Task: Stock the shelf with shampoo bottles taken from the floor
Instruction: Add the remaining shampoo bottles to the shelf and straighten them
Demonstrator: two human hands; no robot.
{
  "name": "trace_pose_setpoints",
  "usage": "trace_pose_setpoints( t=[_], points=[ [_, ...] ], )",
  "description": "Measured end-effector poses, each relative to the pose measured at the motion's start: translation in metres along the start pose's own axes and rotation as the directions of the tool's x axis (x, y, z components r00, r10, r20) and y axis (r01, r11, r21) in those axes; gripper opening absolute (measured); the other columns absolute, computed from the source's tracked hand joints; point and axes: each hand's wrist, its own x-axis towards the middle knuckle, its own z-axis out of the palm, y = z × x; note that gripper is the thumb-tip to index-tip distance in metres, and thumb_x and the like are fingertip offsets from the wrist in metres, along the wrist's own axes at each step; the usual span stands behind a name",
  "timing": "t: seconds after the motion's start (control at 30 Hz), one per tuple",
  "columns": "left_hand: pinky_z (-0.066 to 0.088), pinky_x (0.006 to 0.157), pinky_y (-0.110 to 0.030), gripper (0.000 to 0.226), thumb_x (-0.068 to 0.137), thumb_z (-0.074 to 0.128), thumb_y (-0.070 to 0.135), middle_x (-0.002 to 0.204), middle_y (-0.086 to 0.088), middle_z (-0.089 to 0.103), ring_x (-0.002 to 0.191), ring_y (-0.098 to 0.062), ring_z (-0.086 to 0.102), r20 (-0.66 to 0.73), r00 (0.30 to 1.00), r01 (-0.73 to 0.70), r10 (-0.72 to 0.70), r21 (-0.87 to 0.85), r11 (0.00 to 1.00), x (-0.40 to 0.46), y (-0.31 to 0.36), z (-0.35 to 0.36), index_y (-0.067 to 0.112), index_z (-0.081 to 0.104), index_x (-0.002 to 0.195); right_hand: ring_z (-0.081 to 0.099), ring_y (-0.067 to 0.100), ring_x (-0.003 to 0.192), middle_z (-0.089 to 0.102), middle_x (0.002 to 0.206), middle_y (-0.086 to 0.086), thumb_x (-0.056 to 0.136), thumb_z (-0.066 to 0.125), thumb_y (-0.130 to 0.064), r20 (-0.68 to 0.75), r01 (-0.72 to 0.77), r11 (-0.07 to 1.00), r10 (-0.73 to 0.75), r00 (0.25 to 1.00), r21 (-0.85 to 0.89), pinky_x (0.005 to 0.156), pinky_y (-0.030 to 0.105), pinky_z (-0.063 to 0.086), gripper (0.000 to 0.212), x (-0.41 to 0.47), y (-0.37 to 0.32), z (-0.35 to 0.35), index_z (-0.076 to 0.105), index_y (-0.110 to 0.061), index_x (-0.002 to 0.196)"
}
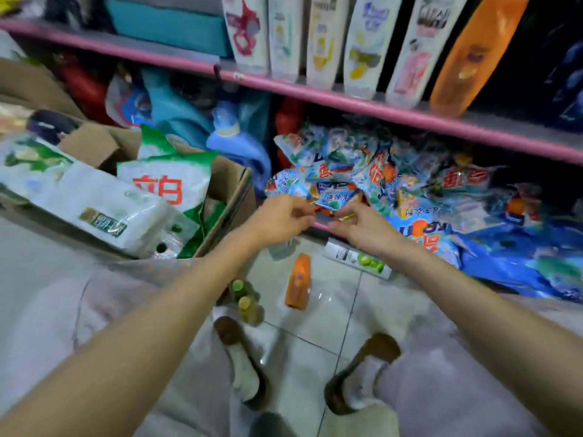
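An orange shampoo bottle [298,282] lies on the tiled floor below my hands. A white bottle with green fruit on its label [358,257] lies to its right, partly under my right wrist. Two green-capped bottles [246,301] stand near my left foot. My left hand [284,216] and my right hand [359,225] hover side by side above the floor at the lower shelf's edge, fingers curled; the right fingers seem to pinch something small and yellow-green. Several shampoo bottles [366,42], white and orange, stand on the pink-edged upper shelf [315,93].
Blue detergent packets [378,181] are piled on the lower shelf, with large blue bags [517,257] to the right. An open cardboard box [227,190] with white-green detergent bags stands at left. My feet [359,370] rest on the tiles.
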Motion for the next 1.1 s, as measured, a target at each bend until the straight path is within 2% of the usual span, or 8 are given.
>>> trace_pose_setpoints(
  t=[0.1, 0.2, 0.4, 0.53, 0.7, 0.8, 0.93, 1.1],
  points=[
    [0.046, 0.090, -0.031, 0.027, 0.091, 0.057, 0.026, 0.116, -0.012, 0.067, 0.109, -0.026, 0.061, 0.024, 0.946, 0.324, -0.324, 0.023, 0.946, -0.010, -0.065, 0.043, 0.014, 0.067, 0.114, 0.058, 0.022, 0.095, 0.061, 0.101, 0.006, 0.089, 0.062, -0.028, 0.085, -0.080, 0.997, 0.081, 0.993, -0.018, 0.081, 0.030, 0.043, 0.033, 0.018, 0.020, 0.047, 0.059, -0.006, 0.113],
    [0.044, 0.095, -0.035, 0.042, 0.092, 0.056, 0.029, 0.131, -0.015, 0.053, 0.117, -0.032, 0.053, 0.026, 0.800, 0.600, -0.600, -0.057, 0.798, -0.028, -0.111, 0.085, 0.011, 0.052, 0.129, 0.057, 0.024, 0.108, 0.062, 0.117, 0.009, 0.091, 0.058, -0.034, 0.156, -0.203, 0.978, 0.206, 0.966, -0.038, 0.086, 0.030, 0.043, 0.032, 0.034, 0.046, 0.084, 0.056, -0.011, 0.113],
    [0.040, 0.097, -0.045, 0.055, 0.091, 0.054, 0.022, 0.128, -0.021, 0.047, 0.117, -0.039, 0.049, -0.004, 0.623, 0.778, -0.782, -0.098, 0.620, -0.046, -0.154, 0.146, 0.004, 0.030, 0.137, 0.052, 0.030, 0.116, 0.056, 0.126, 0.013, 0.092, 0.055, -0.039, 0.219, -0.340, 0.931, 0.362, 0.906, -0.129, 0.089, 0.031, 0.041, 0.044, 0.080, 0.093, 0.138, 0.052, -0.005, 0.120],
    [0.040, 0.101, -0.042, 0.052, 0.090, 0.057, 0.022, 0.129, -0.017, 0.049, 0.119, -0.033, 0.048, -0.020, 0.579, 0.808, -0.815, -0.114, 0.577, -0.035, -0.171, 0.171, 0.005, 0.036, 0.135, 0.050, 0.032, 0.120, 0.053, 0.132, 0.015, 0.092, 0.055, -0.038, 0.259, -0.402, 0.896, 0.441, 0.859, -0.191, 0.093, 0.033, 0.042, 0.050, 0.112, 0.123, 0.178, 0.047, -0.004, 0.128],
    [0.043, 0.093, -0.044, 0.031, 0.093, 0.045, 0.009, 0.120, -0.019, 0.053, 0.110, -0.036, 0.051, -0.120, 0.612, 0.756, -0.782, -0.203, 0.622, -0.026, -0.176, 0.191, 0.003, 0.048, 0.124, 0.051, 0.037, 0.119, 0.052, 0.130, 0.021, 0.089, 0.058, -0.036, 0.220, -0.466, 0.850, 0.518, 0.827, -0.246, 0.094, 0.038, 0.044, 0.053, 0.136, 0.154, 0.222, 0.044, -0.004, 0.130],
    [0.044, 0.084, -0.034, 0.029, 0.095, 0.046, 0.008, 0.120, -0.014, 0.054, 0.106, -0.030, 0.054, -0.122, 0.653, 0.729, -0.748, -0.166, 0.664, -0.018, -0.171, 0.198, 0.007, 0.048, 0.123, 0.047, 0.039, 0.122, 0.043, 0.137, 0.022, 0.085, 0.064, -0.033, 0.206, -0.512, 0.821, 0.562, 0.801, -0.253, 0.098, 0.041, 0.044, 0.069, 0.148, 0.172, 0.244, 0.033, -0.001, 0.137],
    [0.051, 0.089, -0.037, 0.037, 0.094, 0.049, 0.011, 0.132, -0.008, 0.042, 0.109, -0.024, 0.056, -0.071, 0.719, 0.683, -0.692, -0.112, 0.721, -0.008, -0.154, 0.202, 0.015, 0.041, 0.130, 0.045, 0.041, 0.122, 0.032, 0.143, 0.020, 0.079, 0.072, -0.040, 0.162, -0.628, 0.758, 0.652, 0.741, -0.175, 0.093, 0.040, 0.042, 0.098, 0.156, 0.191, 0.263, 0.009, -0.007, 0.146],
    [0.049, 0.085, -0.027, 0.042, 0.092, 0.054, 0.013, 0.127, -0.002, 0.043, 0.108, -0.017, 0.052, -0.094, 0.734, 0.668, -0.673, -0.075, 0.740, 0.002, -0.148, 0.211, 0.018, 0.038, 0.130, 0.050, 0.040, 0.120, 0.045, 0.138, 0.019, 0.070, 0.080, -0.041, 0.062, -0.634, 0.754, 0.651, 0.757, -0.175, 0.094, 0.042, 0.044, 0.106, 0.170, 0.208, 0.273, 0.013, -0.007, 0.144]
  ],
)
